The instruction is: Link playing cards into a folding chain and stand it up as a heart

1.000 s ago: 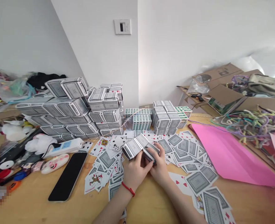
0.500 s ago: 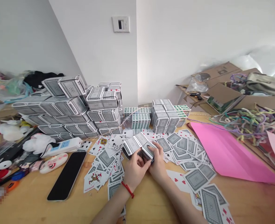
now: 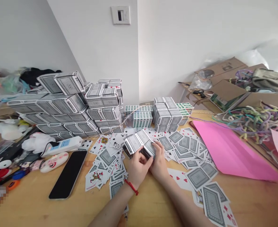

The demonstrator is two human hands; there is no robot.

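Observation:
Between my two hands is a block of folded playing cards (image 3: pixel 133 143) with grey patterned backs, tilted above the table. My left hand (image 3: pixel 137 168), with a red cord on its wrist, pinches the block's near edge with thumb and forefinger. Wrapped round the right side is my right hand (image 3: pixel 159 162), fingertips on the upper card. The block's underside is hidden. Loose playing cards (image 3: pixel 189 146) lie spread beneath and around it, some face up, others face down. A joker card (image 3: pixel 96 179) lies face up to the left.
Stacked card blocks (image 3: pixel 65 107) stand at the back left, with a smaller stack (image 3: pixel 168 115) behind my hands. A black phone (image 3: pixel 68 175), a power strip (image 3: pixel 62 146) and plush toys (image 3: pixel 38 142) are at left. Pink paper (image 3: pixel 233 151) and tangled fuzzy strips (image 3: pixel 259 121) lie at right.
My view has tipped slightly downward, so the wall switch sits higher. Both hands keep hold of the card block, with only a slight shift of the fingers.

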